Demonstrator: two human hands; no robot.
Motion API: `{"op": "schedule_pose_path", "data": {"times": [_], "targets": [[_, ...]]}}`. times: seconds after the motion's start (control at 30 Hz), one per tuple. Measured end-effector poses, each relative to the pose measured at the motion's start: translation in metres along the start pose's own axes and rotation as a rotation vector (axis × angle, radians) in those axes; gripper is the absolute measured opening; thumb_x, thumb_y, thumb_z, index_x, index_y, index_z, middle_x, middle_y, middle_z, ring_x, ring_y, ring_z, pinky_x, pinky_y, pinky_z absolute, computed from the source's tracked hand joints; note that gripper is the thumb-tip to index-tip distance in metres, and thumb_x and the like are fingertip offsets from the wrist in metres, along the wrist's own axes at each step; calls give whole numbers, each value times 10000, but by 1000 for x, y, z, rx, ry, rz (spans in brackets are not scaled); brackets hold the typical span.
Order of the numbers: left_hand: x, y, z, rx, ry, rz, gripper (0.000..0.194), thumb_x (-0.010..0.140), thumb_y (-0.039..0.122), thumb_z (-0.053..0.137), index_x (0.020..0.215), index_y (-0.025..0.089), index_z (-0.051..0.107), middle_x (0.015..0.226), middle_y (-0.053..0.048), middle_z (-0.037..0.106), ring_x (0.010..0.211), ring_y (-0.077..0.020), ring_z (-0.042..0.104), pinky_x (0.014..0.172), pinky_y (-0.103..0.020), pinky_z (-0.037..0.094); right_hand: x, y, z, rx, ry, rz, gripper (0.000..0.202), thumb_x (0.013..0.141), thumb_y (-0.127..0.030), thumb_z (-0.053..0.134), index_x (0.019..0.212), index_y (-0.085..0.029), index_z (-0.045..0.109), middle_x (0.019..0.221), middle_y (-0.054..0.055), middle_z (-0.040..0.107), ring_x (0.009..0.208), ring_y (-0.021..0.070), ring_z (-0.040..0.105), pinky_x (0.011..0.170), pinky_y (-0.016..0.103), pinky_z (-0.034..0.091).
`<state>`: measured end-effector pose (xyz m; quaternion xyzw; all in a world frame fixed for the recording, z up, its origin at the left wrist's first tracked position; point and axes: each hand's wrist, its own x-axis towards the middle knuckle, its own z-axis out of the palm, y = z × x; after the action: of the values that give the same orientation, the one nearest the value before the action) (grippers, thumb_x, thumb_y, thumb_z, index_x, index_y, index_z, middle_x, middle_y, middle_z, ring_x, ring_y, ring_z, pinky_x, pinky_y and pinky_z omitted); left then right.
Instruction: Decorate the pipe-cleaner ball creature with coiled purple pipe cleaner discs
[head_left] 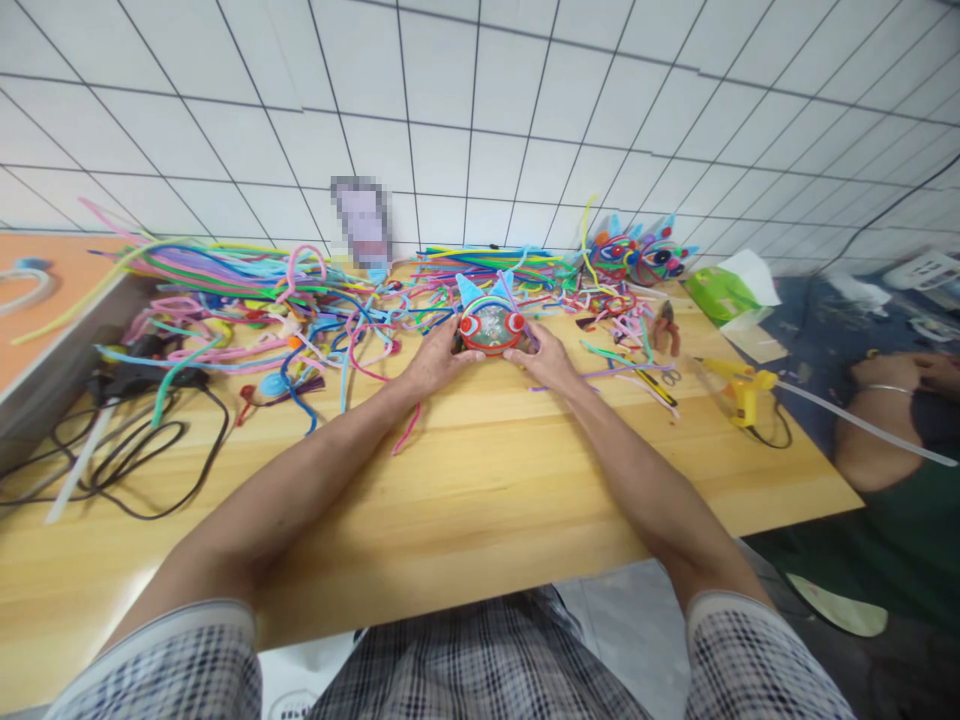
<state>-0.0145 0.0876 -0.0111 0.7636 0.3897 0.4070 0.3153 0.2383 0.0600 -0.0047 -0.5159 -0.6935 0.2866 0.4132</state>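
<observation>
Between my two hands is an animal-face craft (493,326) with blue pointed ears, red round eyes and a clear, rounded middle. My left hand (442,358) grips its left side, thumb along the lower edge. On the opposite side my right hand (546,360) grips it in the same way. The craft stands upright at the table's middle, close to the pile of pipe cleaners (360,310). A pink pipe cleaner (407,430) trails on the wood below my left wrist.
Left lie a dark glue gun (139,380) and its looped cord. At right are pliers (666,330), a yellow cutter (657,388), a yellow glue gun (742,392) and a green packet (724,292). Finished animal faces (637,255) lean on the tiled wall. Another person's arm (877,425) is far right.
</observation>
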Motion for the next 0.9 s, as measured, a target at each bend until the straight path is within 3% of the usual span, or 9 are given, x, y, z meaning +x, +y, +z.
{"op": "schedule_pose_path", "data": {"times": [0.17,0.43,0.9], "targets": [[0,-1,1,12,-3,34,561,825,443,855,1280,179,659,1343,-166,730,1324,-381,643,1198,-567,456,0,0,0,21,-7,3,656,794,-411,795,1400,-186,682,1387,102,745,1238,298,699,1139,453,529],[0,-1,-1,43,-13,40,563,856,398,832,1327,164,631,1381,-175,717,1298,-365,666,1162,-525,505,0,2,1,16,3,-24,564,806,-392,796,1328,-193,721,1281,92,770,1126,281,712,1040,425,570],[2,-2,-4,-1,-24,58,608,871,426,810,1379,154,615,1453,-183,696,1346,-352,646,1179,-509,504,-2,2,3,-96,31,-40,532,817,-444,800,1283,-193,745,1222,91,779,1094,291,693,990,432,554]]}}
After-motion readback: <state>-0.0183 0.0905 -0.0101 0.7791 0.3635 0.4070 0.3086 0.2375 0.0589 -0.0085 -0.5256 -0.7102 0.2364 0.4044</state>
